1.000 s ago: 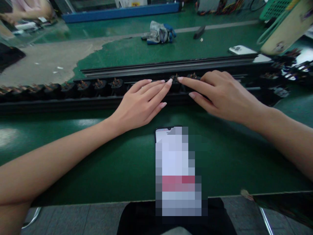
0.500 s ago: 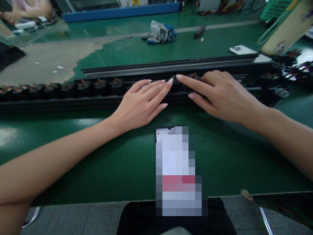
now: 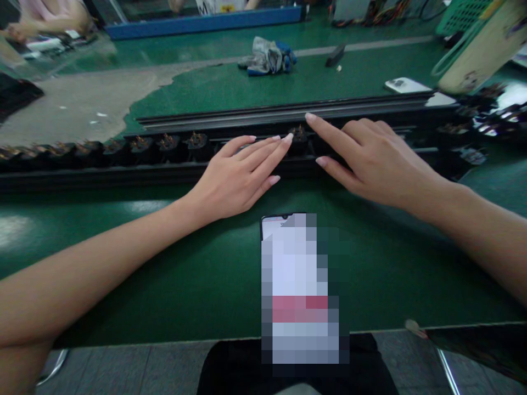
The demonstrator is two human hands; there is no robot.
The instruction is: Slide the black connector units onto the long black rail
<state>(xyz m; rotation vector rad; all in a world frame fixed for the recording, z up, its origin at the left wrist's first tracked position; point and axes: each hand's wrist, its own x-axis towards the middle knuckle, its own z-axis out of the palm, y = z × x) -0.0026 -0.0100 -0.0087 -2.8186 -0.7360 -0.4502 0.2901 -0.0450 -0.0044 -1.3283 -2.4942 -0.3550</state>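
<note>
A long black rail (image 3: 102, 178) runs across the table, with a row of round black sockets with copper-coloured prongs (image 3: 197, 140) standing in it. Stretched flat over the rail, my left hand (image 3: 242, 173) has its index fingertip at the edge of one black socket (image 3: 298, 137). On that socket's other side is my right hand (image 3: 366, 156), its index finger raised and thumb apart, holding nothing. What lies under my left palm is hidden. Below the hands, a phone (image 3: 265, 226) with a pixelated screen points toward me.
Behind the rail lie crumpled blue-grey gloves (image 3: 267, 56), a small dark block (image 3: 335, 55) and a white phone (image 3: 407, 85). More black parts (image 3: 469, 131) are piled at the right, near a cream-coloured container (image 3: 473, 55). At the far left, another person's arm (image 3: 53, 24) shows.
My right index finger has lifted up and away from the socket, which shows more fully now. The left hand has stayed nearly still.
</note>
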